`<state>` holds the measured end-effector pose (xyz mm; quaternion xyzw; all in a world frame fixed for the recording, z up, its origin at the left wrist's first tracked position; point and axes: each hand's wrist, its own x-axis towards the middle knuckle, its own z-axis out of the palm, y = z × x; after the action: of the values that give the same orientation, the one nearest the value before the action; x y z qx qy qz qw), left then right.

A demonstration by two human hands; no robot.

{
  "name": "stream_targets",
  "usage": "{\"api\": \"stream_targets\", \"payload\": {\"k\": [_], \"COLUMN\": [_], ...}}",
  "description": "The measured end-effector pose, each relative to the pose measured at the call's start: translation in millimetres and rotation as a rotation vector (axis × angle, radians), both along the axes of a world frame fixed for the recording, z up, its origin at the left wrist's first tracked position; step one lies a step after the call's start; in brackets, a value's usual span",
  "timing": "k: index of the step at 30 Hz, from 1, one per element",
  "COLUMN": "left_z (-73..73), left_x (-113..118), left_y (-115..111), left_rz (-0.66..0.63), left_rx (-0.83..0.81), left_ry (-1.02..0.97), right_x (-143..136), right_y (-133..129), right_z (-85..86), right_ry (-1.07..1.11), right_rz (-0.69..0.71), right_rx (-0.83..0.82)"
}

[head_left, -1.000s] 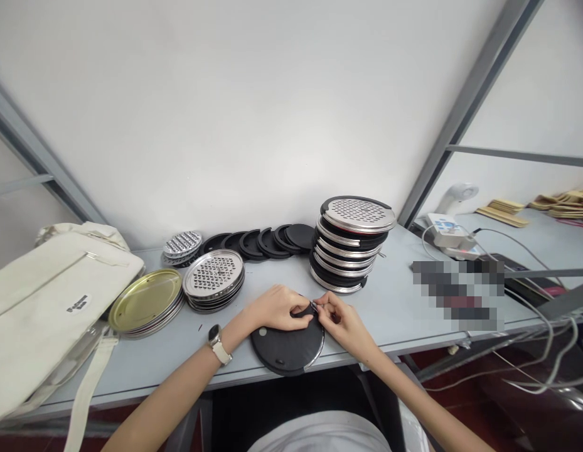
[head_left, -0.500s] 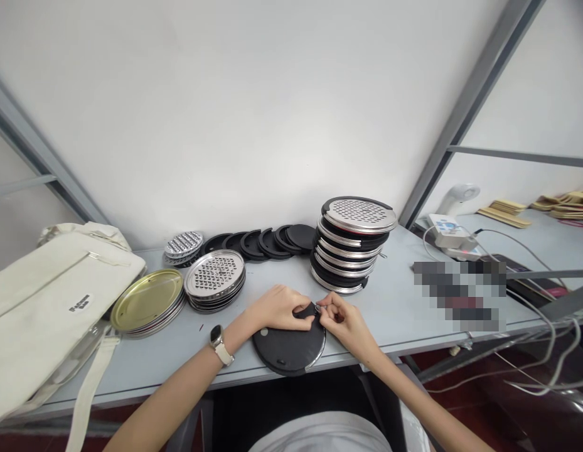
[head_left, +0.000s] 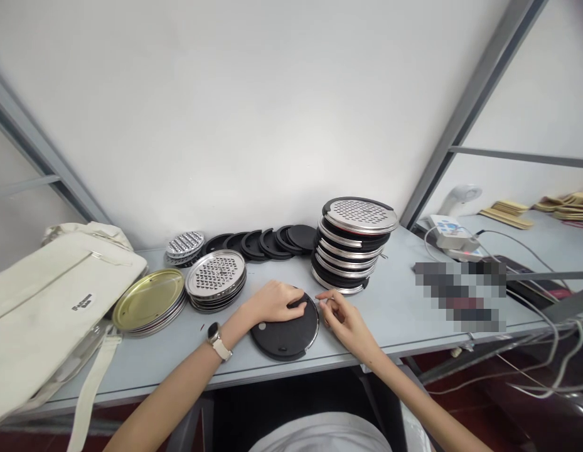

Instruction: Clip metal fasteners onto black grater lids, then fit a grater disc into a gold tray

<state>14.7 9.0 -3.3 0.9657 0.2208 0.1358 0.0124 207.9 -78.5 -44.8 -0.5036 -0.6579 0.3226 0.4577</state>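
A round black grater disc [head_left: 282, 339], silvery along its right rim, lies near the front edge of the table. My left hand [head_left: 277, 301] rests over its upper part and grips it, thumb on top and fingers bent around the far side. Just right of the disc is my right hand [head_left: 341, 317], slightly apart from its rim. The index finger reaches toward the disc, the thumb stands a little away from it, and the other fingers are curled. Anything tiny at those fingertips is too small to make out.
A tall stack of black-rimmed metal graters [head_left: 359, 216] stands behind right. To the left are grater plates [head_left: 216, 276], gold-coloured round plates [head_left: 150, 301] and a cream bag [head_left: 51, 301]. Black rings [head_left: 253, 245] lie along the wall. Cables and a white device [head_left: 449, 232] are right.
The black disc has shifted slightly left and away from me under my left hand, turning a little. My right hand has come off its rim, its pinch loosened.
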Motion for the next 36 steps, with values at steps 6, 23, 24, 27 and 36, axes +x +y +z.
{"api": "stream_targets", "payload": {"k": [6,23,24,27,36], "left_z": [2.1,-3.4,-2.9,-1.7,-0.8], "left_x": [0.7,3.7,3.7,4.0,5.0], "left_y": [-6.1,-6.9,-7.0,-7.5,-8.6], "left_rz": [-0.097,-0.151,-0.147,-0.139,-0.114], "left_rx": [0.006,-0.024,-0.039,-0.083,-0.131], "left_ry": [0.014,-0.007,-0.011,-0.025,-0.042], "right_x": [-0.5,2.6,2.7,2.5,1.0], "right_y": [1.3,2.7,2.8,2.7,1.0], "right_z": [-1.2,2.6,2.7,3.3,2.6], "right_ry": [-0.011,-0.072,-0.068,-0.059,-0.068], "right_rz": [0.013,0.075,0.078,0.075,0.044], "right_rx": [0.008,0.008,0.002,-0.005,-0.008]}}
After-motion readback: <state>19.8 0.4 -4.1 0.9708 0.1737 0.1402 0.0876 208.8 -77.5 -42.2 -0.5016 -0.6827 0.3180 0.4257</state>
